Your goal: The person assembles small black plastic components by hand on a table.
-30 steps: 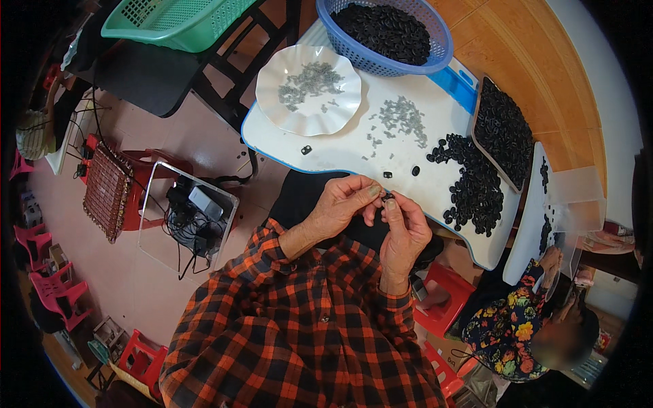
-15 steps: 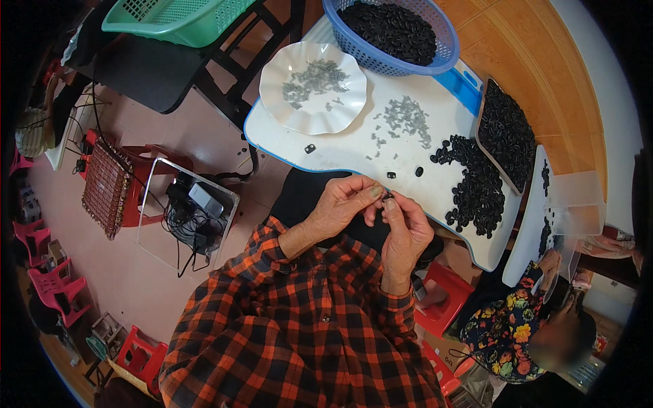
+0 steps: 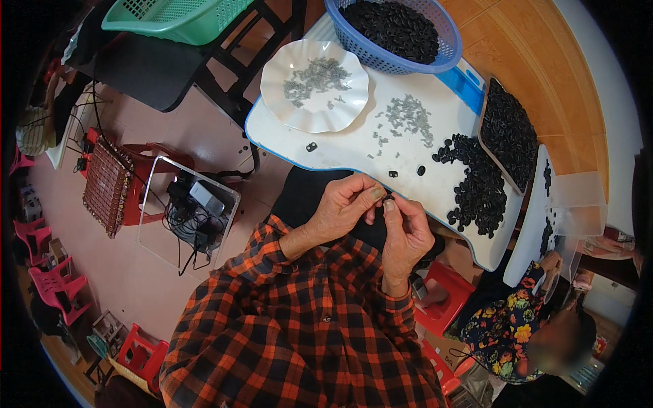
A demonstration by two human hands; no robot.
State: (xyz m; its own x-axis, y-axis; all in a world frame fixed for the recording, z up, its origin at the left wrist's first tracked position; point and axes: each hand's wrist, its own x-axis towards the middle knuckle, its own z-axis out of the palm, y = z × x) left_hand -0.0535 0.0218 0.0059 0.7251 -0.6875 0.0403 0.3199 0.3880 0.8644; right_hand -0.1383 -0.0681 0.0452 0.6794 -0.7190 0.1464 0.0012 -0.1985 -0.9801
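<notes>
My left hand [image 3: 343, 209] and my right hand [image 3: 406, 236] meet in front of the white table's near edge. Both are closed, thumb against fingers, pinching one small black oval piece [image 3: 388, 198] that the fingertips mostly cover. On the white tabletop [image 3: 326, 151] just beyond lie a few loose black pieces [image 3: 421, 170]. Small clear pieces [image 3: 408, 115] are scattered farther off, and more of them rest in a white wavy-edged plate [image 3: 279, 109]. To the right spreads a heap of black oval pieces [image 3: 479, 197].
A blue basket [image 3: 449, 58] full of black pieces stands at the far edge, with a filled tray [image 3: 484, 139] at right. A co-worker in a flowered sleeve [image 3: 507, 326] sits at lower right. Left are a clear bin of cables [image 3: 235, 204] and a green basket [image 3: 183, 30].
The fingertips have shifted slightly around the small black piece, which shows a little less now. The whole view has moved very slightly; the things on the table stay put.
</notes>
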